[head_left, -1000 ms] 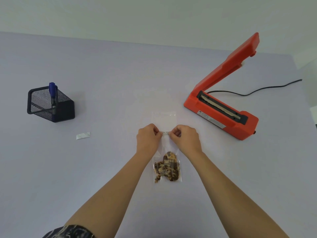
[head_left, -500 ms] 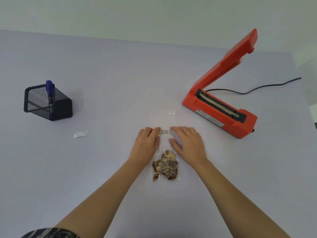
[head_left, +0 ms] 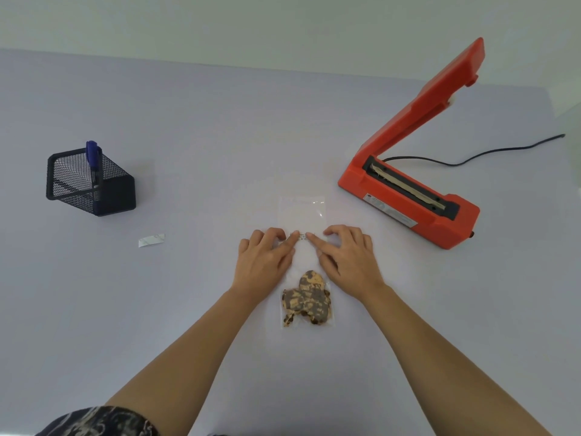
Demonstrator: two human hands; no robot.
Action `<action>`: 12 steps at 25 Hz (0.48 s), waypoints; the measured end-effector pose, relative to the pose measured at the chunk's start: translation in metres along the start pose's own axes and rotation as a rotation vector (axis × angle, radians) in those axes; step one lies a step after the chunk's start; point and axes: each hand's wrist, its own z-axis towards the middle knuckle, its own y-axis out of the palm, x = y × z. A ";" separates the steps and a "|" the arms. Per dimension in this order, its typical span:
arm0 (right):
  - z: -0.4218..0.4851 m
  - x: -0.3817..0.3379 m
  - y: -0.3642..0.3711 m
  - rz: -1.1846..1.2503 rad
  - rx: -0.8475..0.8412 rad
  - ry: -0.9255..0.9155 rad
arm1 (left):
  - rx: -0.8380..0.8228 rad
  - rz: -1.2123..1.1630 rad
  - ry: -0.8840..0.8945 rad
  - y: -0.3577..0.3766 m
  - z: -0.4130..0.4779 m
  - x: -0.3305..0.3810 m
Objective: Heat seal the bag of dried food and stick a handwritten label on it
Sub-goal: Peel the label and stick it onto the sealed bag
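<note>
A clear plastic bag [head_left: 303, 212] lies flat on the table in front of me, with brown dried food [head_left: 306, 298] bunched at its near end. A small white label [head_left: 302, 236] with writing sits across the bag's middle. My left hand [head_left: 264, 262] and my right hand [head_left: 349, 259] rest on the bag on either side of it. Both index fingertips press on the label's ends, and the other fingers are loosely bent. The orange heat sealer [head_left: 408, 199] stands to the right with its arm raised.
A black mesh pen holder [head_left: 88, 184] with a blue marker [head_left: 93, 155] stands at the left. A small strip of white paper [head_left: 151, 240] lies on the table near it. The sealer's black cord [head_left: 471, 155] runs off to the right.
One second ago both hands pinched the label over the bag. They then flattened onto the bag, and now only the index fingertips press the label.
</note>
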 end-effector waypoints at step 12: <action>0.001 -0.002 0.004 -0.015 0.026 0.000 | 0.042 0.009 0.001 0.007 -0.001 -0.005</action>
